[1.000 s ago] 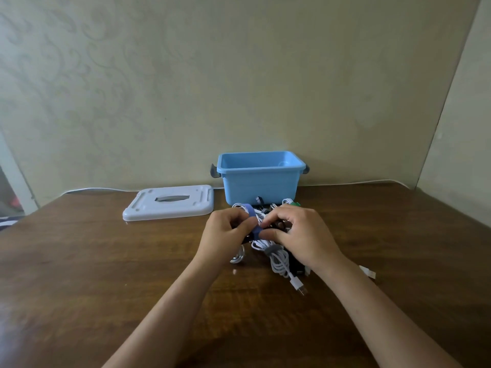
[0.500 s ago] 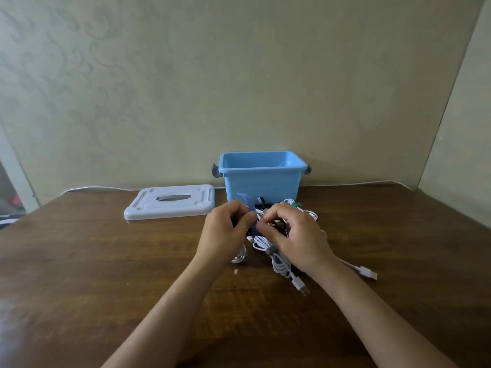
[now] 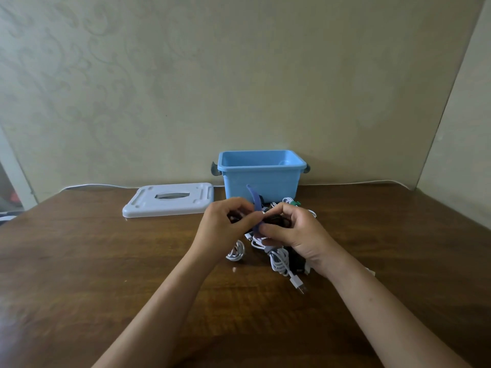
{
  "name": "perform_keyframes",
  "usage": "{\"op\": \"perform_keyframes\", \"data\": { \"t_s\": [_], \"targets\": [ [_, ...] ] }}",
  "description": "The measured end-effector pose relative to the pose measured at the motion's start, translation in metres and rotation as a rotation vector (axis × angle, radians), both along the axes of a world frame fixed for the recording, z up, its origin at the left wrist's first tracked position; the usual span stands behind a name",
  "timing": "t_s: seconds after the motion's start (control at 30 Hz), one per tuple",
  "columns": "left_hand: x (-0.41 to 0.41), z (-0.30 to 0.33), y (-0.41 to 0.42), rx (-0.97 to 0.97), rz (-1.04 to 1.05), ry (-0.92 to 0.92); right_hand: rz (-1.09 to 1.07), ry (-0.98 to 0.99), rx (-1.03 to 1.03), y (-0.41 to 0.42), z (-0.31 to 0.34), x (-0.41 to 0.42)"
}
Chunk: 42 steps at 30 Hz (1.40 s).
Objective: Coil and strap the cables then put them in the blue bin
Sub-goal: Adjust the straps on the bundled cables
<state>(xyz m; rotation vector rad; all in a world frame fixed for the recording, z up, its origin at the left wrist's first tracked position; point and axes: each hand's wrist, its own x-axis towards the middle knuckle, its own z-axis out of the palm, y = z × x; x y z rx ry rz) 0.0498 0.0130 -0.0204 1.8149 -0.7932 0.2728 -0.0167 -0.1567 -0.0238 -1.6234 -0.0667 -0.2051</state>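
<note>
Fingers (image 3: 255,217) of both hands pinch a blue strap (image 3: 255,205); dark cable (image 3: 276,220) mostly hidden.

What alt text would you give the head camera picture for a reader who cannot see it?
Two hands, left hand and right hand, hold a dark cable bundle and a blue strap above a wooden table. Behind stand an open blue bin and its white lid.

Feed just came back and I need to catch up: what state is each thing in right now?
Bin: upright, lid off, nothing visible inside.
Lid: flat on the table, left of the bin.
Blue strap: loose end sticking up, not fastened.
Dark cable: gripped between both hands.
White cables: heaped on the table.
Left hand: pinching the strap.
Right hand: gripping the dark cable.
</note>
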Motion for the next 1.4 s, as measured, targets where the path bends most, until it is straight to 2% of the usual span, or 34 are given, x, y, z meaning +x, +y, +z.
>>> {"op": "perform_keyframes", "data": {
  "t_s": [0.5,0.6,0.73,0.8,1.07,1.2,1.4],
  "targets": [
    [0.002,0.0,0.003,0.13,0.019,0.032,-0.043,-0.123,-0.307,-0.007,-0.008,0.004],
    [0.001,0.001,0.003,0.125,0.035,-0.011,-0.055,-0.096,-0.258,-0.006,-0.006,0.003],
    [-0.003,0.004,0.005,0.089,0.054,-0.055,0.028,0.099,-0.095,-0.003,0.003,-0.002],
    [-0.004,0.004,0.005,0.077,0.043,-0.062,0.047,0.143,-0.077,-0.002,0.004,-0.003],
    [-0.002,0.004,0.004,0.019,-0.049,0.056,-0.016,0.027,0.028,-0.002,0.004,-0.003],
    [-0.001,0.001,0.003,-0.005,-0.06,0.118,-0.068,-0.072,-0.182,-0.004,0.0,-0.001],
    [-0.001,0.001,0.002,0.01,-0.068,0.138,-0.087,-0.103,-0.281,-0.005,-0.001,0.0]
  ]
}}
